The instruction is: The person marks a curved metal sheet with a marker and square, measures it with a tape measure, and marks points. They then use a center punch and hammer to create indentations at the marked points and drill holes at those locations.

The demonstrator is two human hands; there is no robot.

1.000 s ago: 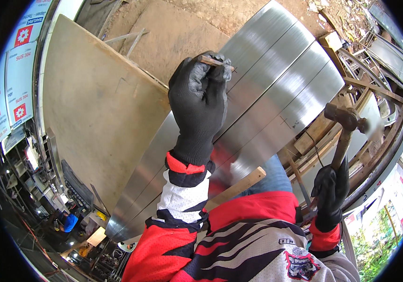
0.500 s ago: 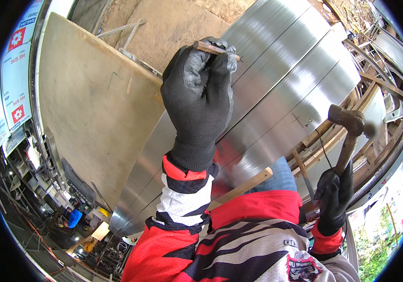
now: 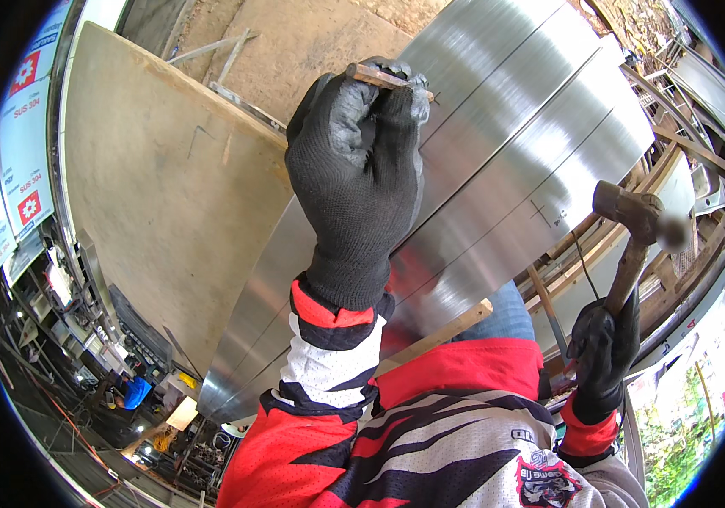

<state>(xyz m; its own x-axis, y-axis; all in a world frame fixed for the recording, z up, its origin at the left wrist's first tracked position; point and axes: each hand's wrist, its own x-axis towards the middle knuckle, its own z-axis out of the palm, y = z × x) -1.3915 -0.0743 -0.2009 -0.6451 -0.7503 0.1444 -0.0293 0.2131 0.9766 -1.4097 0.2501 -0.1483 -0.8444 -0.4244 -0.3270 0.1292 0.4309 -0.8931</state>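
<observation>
My left hand (image 3: 350,182), in a black glove, is closed around a short rusty metal punch (image 3: 372,76). The punch lies slantwise across the fingers, its pointed end beside a small cross mark on a shiny steel sheet (image 3: 506,110). From this view I cannot tell whether the tip touches the metal. Dark straight lines run along the sheet, and a second cross mark sits near its right edge. At the right, my gloved right hand (image 3: 601,351) grips the handle of a hammer (image 3: 629,212), its head raised beyond the sheet's right edge.
A tan board (image 3: 168,195) stretches along the left of the sheet. Close to my body a wooden bar (image 3: 447,330) juts out. Wood strips and metal scrap (image 3: 675,186) crowd the right side. A person in blue (image 3: 135,391) is far off at lower left, among cluttered equipment.
Hardly anything differs: my left hand and the punch have shifted very slightly, and the hammer has stayed nearly in place. Both grips are unchanged.
</observation>
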